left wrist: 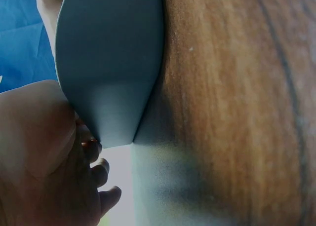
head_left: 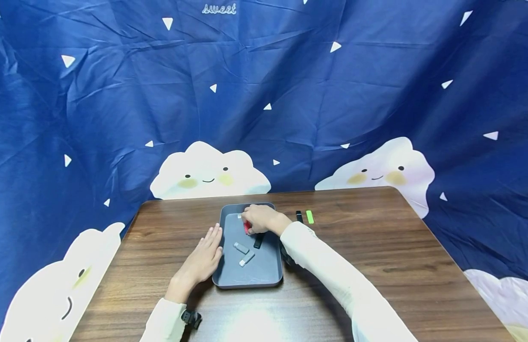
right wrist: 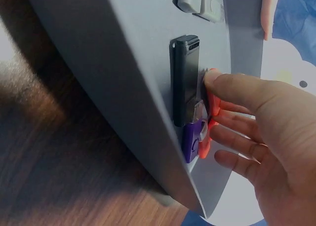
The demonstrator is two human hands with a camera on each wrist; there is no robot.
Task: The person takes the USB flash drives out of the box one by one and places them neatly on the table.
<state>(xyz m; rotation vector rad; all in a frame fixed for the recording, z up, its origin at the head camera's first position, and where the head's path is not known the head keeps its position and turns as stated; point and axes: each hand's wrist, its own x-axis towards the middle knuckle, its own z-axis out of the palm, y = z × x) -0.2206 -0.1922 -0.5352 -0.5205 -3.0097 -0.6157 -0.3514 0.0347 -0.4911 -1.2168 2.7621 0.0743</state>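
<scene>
Left hand (head_left: 202, 256): fingers straight, laid along the near wall of the tray (head_left: 268, 273), probably bracing it against sliding. Right hand (head_left: 261, 218) reaches in, thumb and fingers pinching a red stick (head_left: 246, 227) at the tray's far end; the fingertip grip likely suits so small a part among neighbours. Purple stick (right wrist: 191, 143) and black stick (right wrist: 186, 80) lie just beside those fingers. Two grey sticks (head_left: 241, 248) sit between the hands, closer to you. Green stick (head_left: 310, 217) and another black stick (head_left: 299, 216) are on the table (head_left: 358, 237), right of the right hand.
</scene>
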